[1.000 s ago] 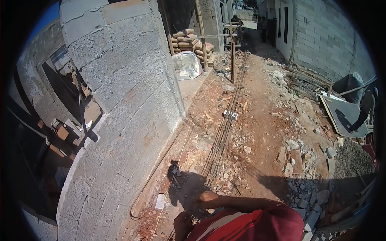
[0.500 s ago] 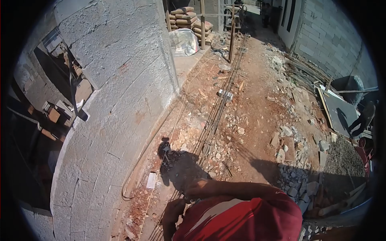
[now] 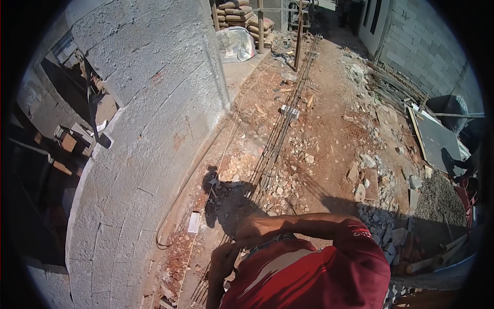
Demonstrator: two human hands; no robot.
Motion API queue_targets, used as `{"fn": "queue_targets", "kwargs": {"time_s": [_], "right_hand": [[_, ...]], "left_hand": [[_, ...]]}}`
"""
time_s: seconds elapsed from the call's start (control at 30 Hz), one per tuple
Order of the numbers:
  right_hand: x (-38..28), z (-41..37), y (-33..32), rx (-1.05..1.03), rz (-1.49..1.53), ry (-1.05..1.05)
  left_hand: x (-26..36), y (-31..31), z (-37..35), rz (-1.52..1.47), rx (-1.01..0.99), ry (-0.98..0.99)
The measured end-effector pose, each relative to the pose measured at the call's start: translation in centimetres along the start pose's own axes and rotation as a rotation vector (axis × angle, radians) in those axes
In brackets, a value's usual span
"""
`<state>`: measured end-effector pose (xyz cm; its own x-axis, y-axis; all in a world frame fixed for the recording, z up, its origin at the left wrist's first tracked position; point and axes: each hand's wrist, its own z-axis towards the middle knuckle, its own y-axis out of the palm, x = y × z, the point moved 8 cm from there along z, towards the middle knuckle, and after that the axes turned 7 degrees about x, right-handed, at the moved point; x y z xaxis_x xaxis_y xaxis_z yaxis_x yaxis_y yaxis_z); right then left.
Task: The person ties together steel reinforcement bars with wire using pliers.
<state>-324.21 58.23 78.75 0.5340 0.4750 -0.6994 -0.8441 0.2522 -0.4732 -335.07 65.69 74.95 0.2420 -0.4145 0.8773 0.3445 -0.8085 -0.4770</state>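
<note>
My right hand (image 3: 250,229) and my left hand (image 3: 224,256) are close together in front of my red shirt (image 3: 314,275), low in the head view. Both look curled closed, backs towards me. Whatever their fingers hold is hidden. Just beyond them, a long bundle of tied steel rebar (image 3: 280,136) runs along the dirt. My shadow (image 3: 226,203) falls across it.
A rough block wall (image 3: 149,129) rises on the left, with a string line (image 3: 226,147) along its foot. Concrete spacer blocks (image 3: 289,112) sit at the rebar. Rubble (image 3: 368,177) and a gravel pile (image 3: 440,201) lie right. Cement bags (image 3: 239,15) are stacked behind.
My hands have risen slightly and my right forearm has lifted, showing more of my sleeve. The camera view has shifted a little. The person at the right edge has moved into shade.
</note>
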Motion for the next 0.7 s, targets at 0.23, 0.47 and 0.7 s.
{"fn": "queue_targets", "kwargs": {"time_s": [0.23,0.47,0.7], "right_hand": [[0.2,2.5,1.9,0.257,-0.064,0.263],[4.3,-1.0,6.3,-0.191,-0.531,0.043],[-6.1,4.3,-5.4,0.620,-0.559,-0.302]], "left_hand": [[0.4,-7.2,2.4,-0.853,0.708,-0.158],[-2.2,-21.5,-0.2,-1.479,0.741,0.145],[-2.4,-21.9,-6.0,-1.322,1.023,-0.170]]}}
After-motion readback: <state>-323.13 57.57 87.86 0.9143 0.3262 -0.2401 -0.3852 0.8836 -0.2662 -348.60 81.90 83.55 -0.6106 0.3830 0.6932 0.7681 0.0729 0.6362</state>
